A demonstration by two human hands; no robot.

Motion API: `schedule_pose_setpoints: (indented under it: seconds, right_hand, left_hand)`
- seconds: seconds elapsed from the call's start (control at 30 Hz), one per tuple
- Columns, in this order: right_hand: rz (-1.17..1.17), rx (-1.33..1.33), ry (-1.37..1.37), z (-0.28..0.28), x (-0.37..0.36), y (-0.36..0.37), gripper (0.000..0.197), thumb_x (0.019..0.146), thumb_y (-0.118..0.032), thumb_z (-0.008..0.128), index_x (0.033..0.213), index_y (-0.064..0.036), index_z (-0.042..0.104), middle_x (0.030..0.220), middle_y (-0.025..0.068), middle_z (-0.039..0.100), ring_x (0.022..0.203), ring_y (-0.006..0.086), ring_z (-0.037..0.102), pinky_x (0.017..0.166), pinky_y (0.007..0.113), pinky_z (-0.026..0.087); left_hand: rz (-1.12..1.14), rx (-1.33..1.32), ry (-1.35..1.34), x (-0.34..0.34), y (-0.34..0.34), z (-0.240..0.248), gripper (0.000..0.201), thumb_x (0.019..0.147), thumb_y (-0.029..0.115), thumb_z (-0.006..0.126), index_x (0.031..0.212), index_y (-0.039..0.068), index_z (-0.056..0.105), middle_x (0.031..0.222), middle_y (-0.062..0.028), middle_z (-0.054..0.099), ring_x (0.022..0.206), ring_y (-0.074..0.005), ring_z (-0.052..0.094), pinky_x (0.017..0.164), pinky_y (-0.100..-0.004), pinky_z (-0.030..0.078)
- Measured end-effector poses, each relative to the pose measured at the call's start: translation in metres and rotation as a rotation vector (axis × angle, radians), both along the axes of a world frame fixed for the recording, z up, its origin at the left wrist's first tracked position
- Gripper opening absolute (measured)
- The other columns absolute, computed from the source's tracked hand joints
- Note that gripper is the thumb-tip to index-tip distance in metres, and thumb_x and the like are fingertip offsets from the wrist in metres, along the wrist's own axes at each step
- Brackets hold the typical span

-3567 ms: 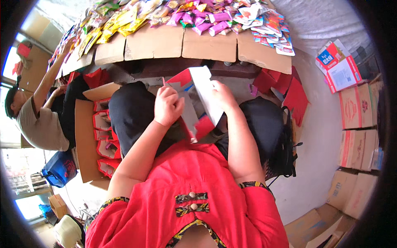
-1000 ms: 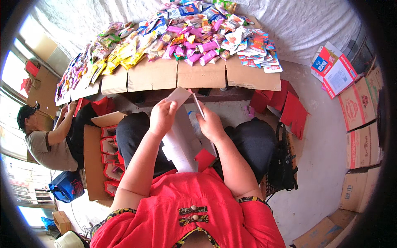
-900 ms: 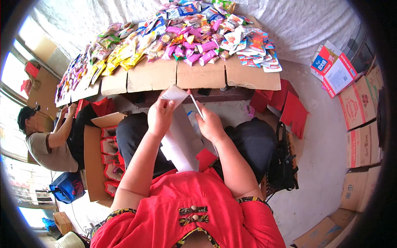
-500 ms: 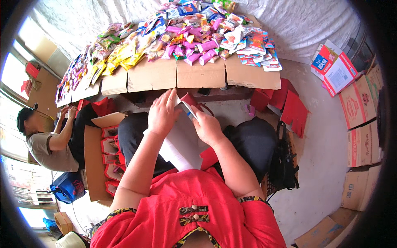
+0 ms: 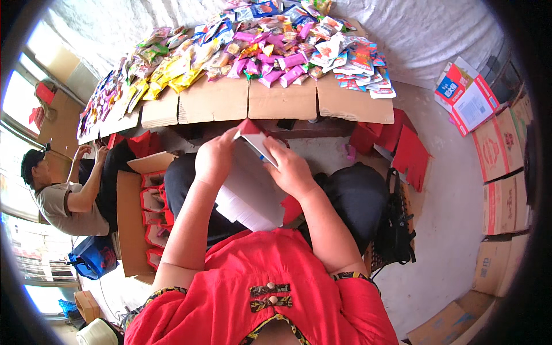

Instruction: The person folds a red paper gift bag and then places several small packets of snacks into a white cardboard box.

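Above my lap I hold a paper bag (image 5: 250, 192), white on the side facing me with some red showing at its top and lower right. My left hand (image 5: 215, 160) is closed on its upper left edge, the fingers curled and partly hidden. On the upper right edge my right hand (image 5: 291, 171) grips the bag, thumb along the near side, beside a small blue mark. Between the hands the top stands a little apart, with a red flap rising at the far side. The lower part rests over my thighs.
Ahead, a cardboard-topped table (image 5: 213, 105) bears heaps of small wrapped snacks (image 5: 270, 57). An open carton (image 5: 131, 230) with several red bags stands at my left, near a seated person (image 5: 72, 201). Red folded card (image 5: 409, 152) lies right of the table; cartons (image 5: 500, 195) line the right side.
My left hand has gone from lying along the bag with fingers stretched to curling round its upper edge. The bag's top has spread, and more of the red flap shows.
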State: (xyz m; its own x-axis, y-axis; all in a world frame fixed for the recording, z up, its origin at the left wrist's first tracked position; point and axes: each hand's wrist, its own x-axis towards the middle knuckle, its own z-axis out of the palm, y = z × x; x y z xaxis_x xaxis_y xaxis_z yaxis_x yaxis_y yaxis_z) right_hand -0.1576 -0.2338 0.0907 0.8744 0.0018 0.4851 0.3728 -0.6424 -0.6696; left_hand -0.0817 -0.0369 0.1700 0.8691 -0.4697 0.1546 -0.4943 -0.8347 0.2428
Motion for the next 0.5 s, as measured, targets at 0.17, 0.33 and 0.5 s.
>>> schedule_pose_setpoints:
  seconds: [0.17, 0.33, 0.5]
  right_hand:
    - [-0.109, -0.161, 0.061, 0.009, -0.008, -0.006, 0.078, 0.074, -0.004, 0.076, 0.143, -0.0061, 0.042, 0.14, 0.0249, 0.054, 0.119, 0.0413, 0.06, 0.098, 0.046, 0.051]
    - [-0.104, -0.385, 0.163, 0.016, -0.022, -0.012, 0.094, 0.07, -0.001, 0.077, 0.151, -0.0089, 0.031, 0.144, 0.0282, 0.048, 0.127, 0.0424, 0.054, 0.103, 0.047, 0.048]
    - [-0.022, -0.497, 0.301, 0.035, -0.039, -0.029, 0.092, 0.075, -0.011, 0.076, 0.155, -0.0159, 0.03, 0.157, 0.0241, 0.034, 0.134, 0.0453, 0.047, 0.104, 0.047, 0.049]
  left_hand:
    - [0.064, -0.108, -0.019, 0.005, 0.004, 0.001, 0.034, 0.098, 0.016, 0.054, 0.131, 0.014, 0.061, 0.106, -0.0198, 0.071, 0.098, -0.0397, 0.067, 0.082, -0.0487, 0.053]
    - [0.083, -0.093, 0.0, 0.009, 0.001, -0.01, 0.033, 0.099, 0.017, 0.054, 0.131, 0.014, 0.061, 0.105, -0.021, 0.071, 0.097, -0.0411, 0.067, 0.082, -0.0497, 0.053]
    - [0.061, -0.059, -0.029, 0.02, 0.011, -0.034, 0.033, 0.097, 0.018, 0.055, 0.13, 0.012, 0.059, 0.092, -0.0213, 0.071, 0.085, -0.0403, 0.068, 0.075, -0.051, 0.053]
